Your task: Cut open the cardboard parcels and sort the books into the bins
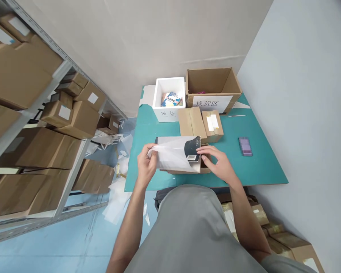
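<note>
A dark-covered book (192, 146) with a barcode lies over an open cardboard box (206, 169) at the table's near edge. Thin white wrapping paper (172, 153) covers most of the book, leaving its right end bare. On the left side, my left hand (147, 161) pinches the edge of this paper between thumb and fingers. My right hand (217, 163) rests its stretched fingertips on the book's right edge, with the thumb apart below them. The book hides much of the box beneath it.
Behind the book stand two closed cardboard boxes (191, 123), a white foam box (168, 113) with booklets, and a large open carton (213, 101). A blurred purple object (245, 146) lies right on the green table (261, 163). Shelves of cartons (82, 102) stand left; paper litters the floor.
</note>
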The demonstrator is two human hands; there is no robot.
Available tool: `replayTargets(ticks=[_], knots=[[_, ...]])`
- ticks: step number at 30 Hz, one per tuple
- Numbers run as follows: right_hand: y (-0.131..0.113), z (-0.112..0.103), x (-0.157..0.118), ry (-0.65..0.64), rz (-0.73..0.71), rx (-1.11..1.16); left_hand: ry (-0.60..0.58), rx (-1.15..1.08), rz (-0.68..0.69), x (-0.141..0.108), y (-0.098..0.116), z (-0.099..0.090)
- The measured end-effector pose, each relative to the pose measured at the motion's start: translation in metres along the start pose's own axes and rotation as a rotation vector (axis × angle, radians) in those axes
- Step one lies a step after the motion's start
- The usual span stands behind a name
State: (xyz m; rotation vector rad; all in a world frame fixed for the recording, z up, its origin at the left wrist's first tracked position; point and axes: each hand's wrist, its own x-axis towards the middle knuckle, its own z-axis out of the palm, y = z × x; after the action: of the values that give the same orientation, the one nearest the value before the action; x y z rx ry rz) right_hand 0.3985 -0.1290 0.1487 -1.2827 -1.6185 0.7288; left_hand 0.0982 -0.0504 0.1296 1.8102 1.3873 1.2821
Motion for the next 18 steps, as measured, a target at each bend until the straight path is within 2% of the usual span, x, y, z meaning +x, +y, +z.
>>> replayTargets(ticks=[6, 11, 18], knots=[[-0.004, 0.014, -0.007, -0.141, -0.087, -0.201, 0.030, -0.008, -0.026, 0.001, -0.006, -0.010], [0.001, 0.022, -0.009, -0.318, -0.128, -0.365, 0.015, -0.040, -0.078, -0.003, -0.008, -0.017], [0.005, 0.023, -0.001, -0.391, -0.200, -0.312, -0.039, 0.039, -0.076, -0.002, -0.003, -0.023]])
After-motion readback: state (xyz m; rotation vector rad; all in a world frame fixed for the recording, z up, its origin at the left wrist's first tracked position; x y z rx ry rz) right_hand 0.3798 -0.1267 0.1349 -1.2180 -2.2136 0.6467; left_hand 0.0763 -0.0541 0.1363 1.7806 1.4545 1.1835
